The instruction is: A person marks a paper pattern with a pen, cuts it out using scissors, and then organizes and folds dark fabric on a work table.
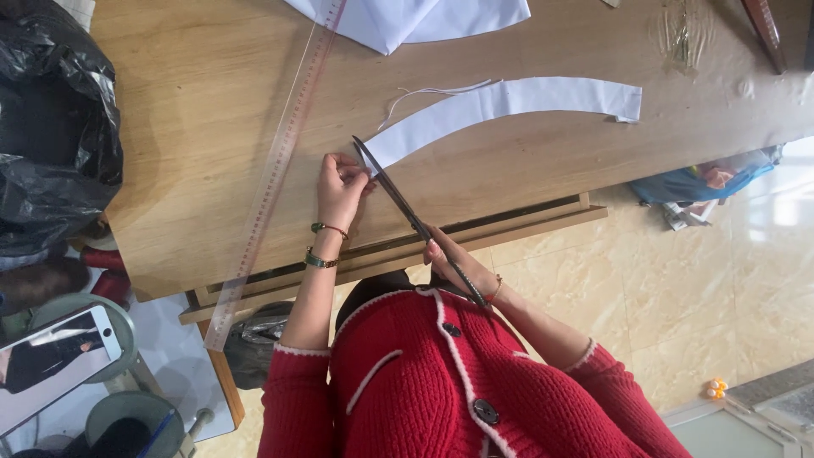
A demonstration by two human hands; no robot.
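A curved white fabric strip [509,100] lies on the wooden table [195,93]. My left hand [339,188] pinches the strip's near end against the tabletop; bracelets sit on that wrist. My right hand [458,263] grips the handles of long dark scissors [394,191]. The blades point away from me, with the tips at the strip's end, right beside my left fingers. A thin white trimming [424,92] lies next to the strip. My red knitted sleeves and jacket front fill the bottom of the view.
A long clear ruler [275,170] runs across the table to the left of my hands. More white fabric [407,17] lies at the far edge. A black plastic bag [51,127] sits at the left, a phone [51,365] below it, and a blue bag [695,182] on the tiled floor.
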